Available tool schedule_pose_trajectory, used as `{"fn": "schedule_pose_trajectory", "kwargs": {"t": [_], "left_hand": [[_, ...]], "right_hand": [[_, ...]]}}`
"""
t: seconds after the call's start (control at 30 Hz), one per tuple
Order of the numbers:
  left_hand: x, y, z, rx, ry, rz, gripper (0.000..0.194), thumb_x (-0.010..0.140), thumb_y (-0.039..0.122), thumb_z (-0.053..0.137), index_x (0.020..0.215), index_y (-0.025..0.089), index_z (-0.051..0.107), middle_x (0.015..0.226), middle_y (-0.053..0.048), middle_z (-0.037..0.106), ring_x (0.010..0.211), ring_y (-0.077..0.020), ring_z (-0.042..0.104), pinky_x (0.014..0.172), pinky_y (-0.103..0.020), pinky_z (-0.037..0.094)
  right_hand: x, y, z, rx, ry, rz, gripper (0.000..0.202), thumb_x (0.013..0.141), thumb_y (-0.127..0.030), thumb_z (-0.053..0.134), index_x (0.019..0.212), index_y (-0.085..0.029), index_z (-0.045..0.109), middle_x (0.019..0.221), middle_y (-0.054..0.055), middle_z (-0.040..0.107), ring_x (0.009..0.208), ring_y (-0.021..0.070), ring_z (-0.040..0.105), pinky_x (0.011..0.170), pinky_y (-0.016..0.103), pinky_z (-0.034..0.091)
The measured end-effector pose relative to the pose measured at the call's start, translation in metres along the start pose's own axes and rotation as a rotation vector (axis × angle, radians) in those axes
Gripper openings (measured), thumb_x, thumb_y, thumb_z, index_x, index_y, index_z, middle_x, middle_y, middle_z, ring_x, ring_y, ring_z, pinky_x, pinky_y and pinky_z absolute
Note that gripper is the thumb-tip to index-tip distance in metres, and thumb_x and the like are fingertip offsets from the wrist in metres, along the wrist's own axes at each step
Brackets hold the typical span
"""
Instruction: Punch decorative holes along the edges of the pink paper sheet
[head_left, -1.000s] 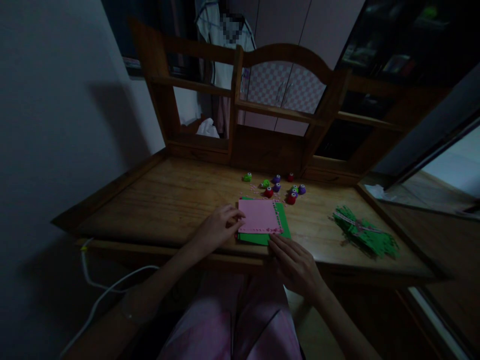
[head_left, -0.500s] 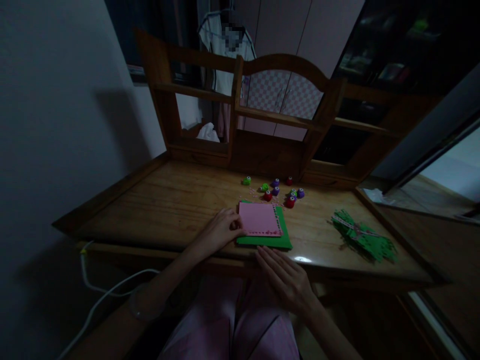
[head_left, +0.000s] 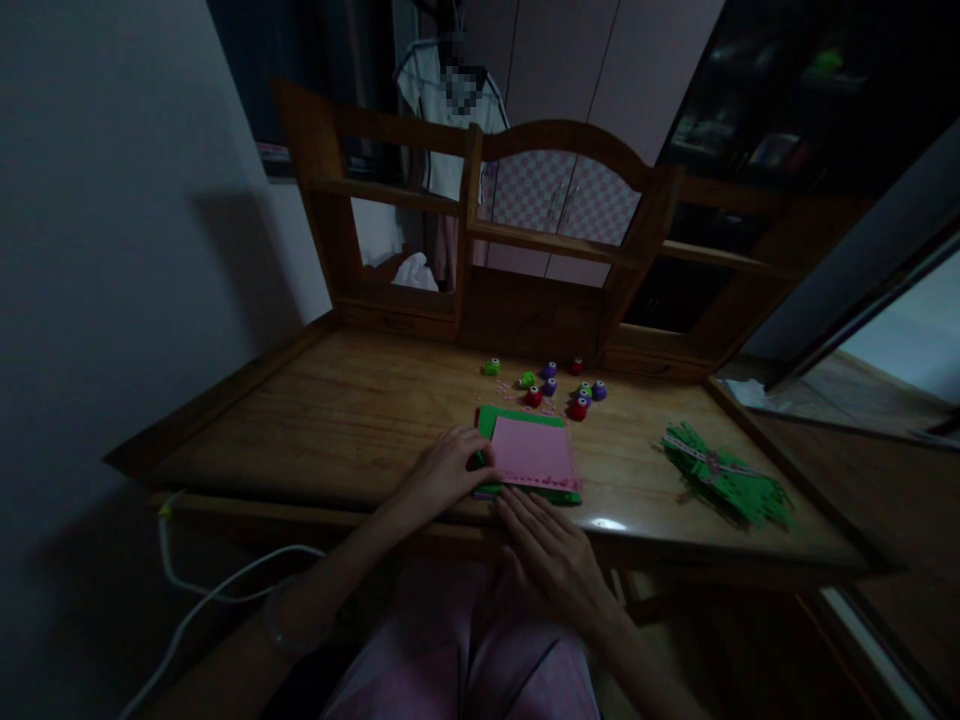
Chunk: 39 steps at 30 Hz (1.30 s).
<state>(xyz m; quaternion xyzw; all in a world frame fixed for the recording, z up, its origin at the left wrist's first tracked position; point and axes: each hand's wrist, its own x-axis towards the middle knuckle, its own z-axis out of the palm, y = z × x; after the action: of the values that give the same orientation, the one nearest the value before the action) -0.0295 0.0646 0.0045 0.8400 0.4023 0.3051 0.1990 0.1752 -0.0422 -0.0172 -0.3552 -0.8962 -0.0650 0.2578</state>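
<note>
A pink sheet of paper (head_left: pixel 531 448), with small shapes punched along its right and front edges, lies on a stack of green paper (head_left: pixel 517 412). A thin red edge shows at the stack's left. My left hand (head_left: pixel 456 462) has thumb and forefinger closed on the left edge of the pink sheet, near its front corner. At the front edge of the stack, my right hand (head_left: pixel 553 552) lies with its fingers stretched out together, fingertips touching or close to the paper. Just behind the stack are tiny pink paper bits (head_left: pixel 504 388).
Several small craft punches, such as a red one (head_left: pixel 578 408) and a green one (head_left: pixel 492 367), stand behind the paper. Cut green paper strips tied with a ribbon (head_left: pixel 721 474) lie at right. A wooden shelf (head_left: pixel 525 300) borders the desk's back. A white cable (head_left: pixel 225 588) hangs at left.
The pink sheet has shifted right and towards me over the green stack, baring green along its back and left. My right hand has moved slightly left along the front edge.
</note>
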Motion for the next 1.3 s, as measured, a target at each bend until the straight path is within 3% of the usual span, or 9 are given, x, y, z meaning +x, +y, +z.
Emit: {"fn": "schedule_pose_trajectory", "kwargs": {"t": [0.1,0.3,0.37,0.5,0.73,0.9,1.1,1.3], "left_hand": [[-0.002,-0.002,0.003,-0.005,0.001,-0.021,0.022,0.076,0.041,0.07,0.078,0.02,0.064,0.085,-0.003,0.063,0.088,-0.0198,0.055,0.079,-0.031,0.042],[-0.005,0.003,0.003,0.047,-0.013,0.004,0.023,0.079,0.043,0.066,0.081,0.02,0.063,0.089,-0.003,0.063,0.093,-0.0202,0.055,0.083,-0.032,0.042],[-0.004,0.004,0.0,0.049,-0.042,0.028,0.02,0.084,0.041,0.061,0.083,0.021,0.064,0.091,-0.003,0.064,0.095,-0.0199,0.055,0.086,-0.033,0.042],[0.003,-0.001,-0.01,-0.073,-0.123,0.028,0.022,0.093,0.032,0.046,0.093,0.022,0.066,0.094,-0.002,0.066,0.094,-0.0177,0.057,0.087,-0.031,0.043],[0.012,-0.017,-0.015,-0.342,-0.246,0.009,0.017,0.082,0.023,0.061,0.096,0.019,0.068,0.094,-0.003,0.069,0.091,-0.0165,0.062,0.083,-0.029,0.047],[0.014,-0.021,-0.014,-0.315,-0.262,0.011,0.019,0.077,0.021,0.064,0.095,0.018,0.068,0.093,-0.003,0.068,0.091,-0.0179,0.061,0.085,-0.032,0.047],[0.012,-0.025,-0.012,-0.194,-0.166,0.055,0.022,0.078,0.032,0.066,0.098,0.022,0.065,0.104,-0.004,0.06,0.106,-0.0206,0.052,0.094,-0.035,0.043],[0.014,-0.027,-0.013,-0.145,-0.202,0.061,0.024,0.079,0.036,0.065,0.099,0.023,0.062,0.106,-0.004,0.057,0.108,-0.0218,0.05,0.095,-0.036,0.041]], "right_hand": [[-0.003,0.001,-0.005,0.022,0.098,0.008,0.058,0.088,-0.007,0.045,0.144,-0.019,0.035,0.138,0.01,0.05,0.13,0.0235,0.044,0.105,0.044,0.044],[0.023,0.021,-0.014,0.096,0.223,0.301,0.045,0.088,-0.009,0.048,0.129,-0.026,0.052,0.127,0.009,0.057,0.118,0.0248,0.054,0.096,0.046,0.048],[0.036,0.03,-0.015,0.183,0.183,0.344,0.034,0.088,-0.011,0.051,0.116,-0.027,0.06,0.123,0.009,0.058,0.112,0.0238,0.056,0.092,0.043,0.05],[0.055,0.042,-0.016,0.391,-0.003,0.319,0.027,0.085,-0.014,0.058,0.11,-0.023,0.061,0.109,0.007,0.062,0.102,0.0199,0.06,0.087,0.035,0.05],[0.069,0.051,-0.008,0.503,-0.148,0.319,0.01,0.084,-0.021,0.063,0.094,-0.019,0.064,0.089,0.005,0.065,0.083,0.0177,0.062,0.073,0.029,0.05],[0.076,0.049,-0.005,0.5,-0.126,0.281,0.007,0.084,-0.019,0.063,0.091,-0.02,0.064,0.089,0.004,0.065,0.084,0.0173,0.062,0.074,0.029,0.049],[0.077,0.044,0.004,0.465,-0.092,0.251,0.005,0.085,-0.023,0.064,0.089,-0.021,0.064,0.091,0.005,0.064,0.089,0.0191,0.06,0.079,0.033,0.047],[0.077,0.046,0.011,0.529,-0.079,0.253,0.004,0.086,-0.023,0.063,0.089,-0.021,0.063,0.091,0.004,0.063,0.089,0.0187,0.059,0.082,0.034,0.046]]}}
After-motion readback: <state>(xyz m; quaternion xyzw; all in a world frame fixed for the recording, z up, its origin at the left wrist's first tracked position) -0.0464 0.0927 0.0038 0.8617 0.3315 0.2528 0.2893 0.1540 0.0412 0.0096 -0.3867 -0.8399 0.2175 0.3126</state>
